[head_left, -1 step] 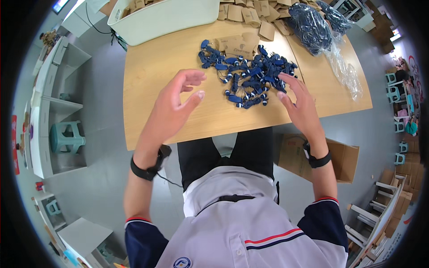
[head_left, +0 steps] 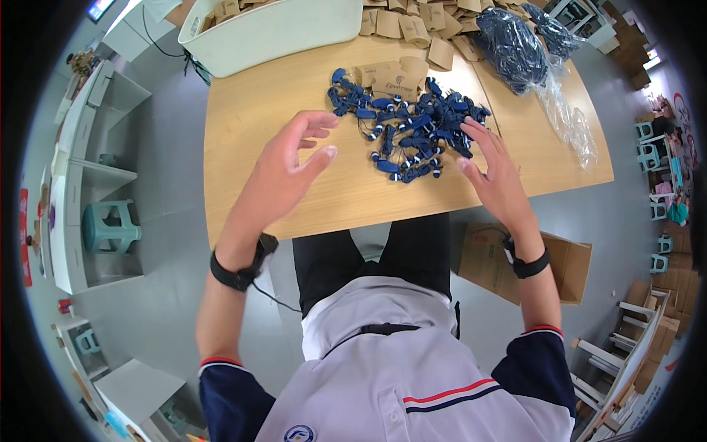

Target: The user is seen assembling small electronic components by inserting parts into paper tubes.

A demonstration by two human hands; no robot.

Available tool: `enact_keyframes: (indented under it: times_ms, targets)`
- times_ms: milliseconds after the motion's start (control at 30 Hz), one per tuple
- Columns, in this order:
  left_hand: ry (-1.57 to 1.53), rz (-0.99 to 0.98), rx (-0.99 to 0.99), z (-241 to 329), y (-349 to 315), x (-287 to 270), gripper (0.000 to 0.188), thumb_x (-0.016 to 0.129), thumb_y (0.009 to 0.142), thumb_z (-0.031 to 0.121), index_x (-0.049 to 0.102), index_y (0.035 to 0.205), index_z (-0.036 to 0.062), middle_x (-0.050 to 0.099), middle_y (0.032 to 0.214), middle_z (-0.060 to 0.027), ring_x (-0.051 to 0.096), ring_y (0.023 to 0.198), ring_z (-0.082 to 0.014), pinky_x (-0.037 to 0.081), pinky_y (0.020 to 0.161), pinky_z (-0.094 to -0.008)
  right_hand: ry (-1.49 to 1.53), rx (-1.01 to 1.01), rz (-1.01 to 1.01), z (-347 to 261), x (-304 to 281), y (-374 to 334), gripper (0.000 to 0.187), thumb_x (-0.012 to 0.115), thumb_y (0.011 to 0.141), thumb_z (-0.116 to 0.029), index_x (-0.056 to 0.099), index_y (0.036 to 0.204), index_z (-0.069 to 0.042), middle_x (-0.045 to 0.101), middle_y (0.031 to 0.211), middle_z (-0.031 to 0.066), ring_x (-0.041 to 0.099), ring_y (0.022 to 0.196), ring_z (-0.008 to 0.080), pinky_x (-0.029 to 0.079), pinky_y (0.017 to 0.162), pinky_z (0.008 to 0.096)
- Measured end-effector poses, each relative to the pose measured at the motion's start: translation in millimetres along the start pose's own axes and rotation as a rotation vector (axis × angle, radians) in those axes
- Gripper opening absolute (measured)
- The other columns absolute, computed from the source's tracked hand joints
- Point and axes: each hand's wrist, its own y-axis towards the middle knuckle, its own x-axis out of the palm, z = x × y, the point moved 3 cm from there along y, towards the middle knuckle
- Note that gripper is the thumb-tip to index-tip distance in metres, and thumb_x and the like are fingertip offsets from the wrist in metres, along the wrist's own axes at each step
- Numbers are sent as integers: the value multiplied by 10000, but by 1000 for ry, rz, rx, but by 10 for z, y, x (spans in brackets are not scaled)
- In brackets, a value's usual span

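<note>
A loose heap of dark-blue wired earphones (head_left: 420,125), bundled up with their cords and marked by white bands, lies on the wooden table (head_left: 272,199) in front of me. My left hand (head_left: 291,158) hovers to the left of the heap, fingers curved and thumb apart, holding nothing. At the right edge of the heap is my right hand (head_left: 495,166), also open, its fingertips close to the earphones; whether they touch cannot be made out. Behind the heap lie some brown paper pouches (head_left: 398,79), partly overlapping it.
A large white bin (head_left: 283,40) with brown packets stands at the back left. More brown pouches (head_left: 414,31) are scattered along the back. Clear plastic bags of dark-blue items (head_left: 512,51) lie at the back right. An open cardboard box (head_left: 567,269) sits on the floor below the table's right side.
My left forearm has shifted slightly to the left. Both hands stay open and empty, and the heap looks the same.
</note>
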Motion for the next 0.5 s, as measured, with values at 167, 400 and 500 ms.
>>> enact_keyframes:
  times_ms: [167,400,500]
  targets:
    - [307,-23,29,-387,640,-40,517,595,933,239,425,1360,3,488,1374,-174,449,1304,-304,354,1095,-409,-295,-91,-102,301,121,-11,667,620,909,-216,322,1479,-43,284,1556,167,223,1456,333,206,1169,441]
    - [453,-123,-5,-976,1478,269,783,605,909,430,302,1452,-45,254,1535,-276,248,1439,-380,216,1184,-415,-54,-65,-155,417,-264,615,661,609,936,-259,311,1486,-47,333,1535,173,300,1429,327,243,1166,414]
    - [622,-115,59,-887,1499,359,796,615,902,438,308,1439,-62,264,1531,-271,252,1434,-383,223,1180,-421,-161,-91,-199,415,-500,1168,662,620,930,-307,335,1464,-38,392,1487,196,347,1399,338,271,1153,378]
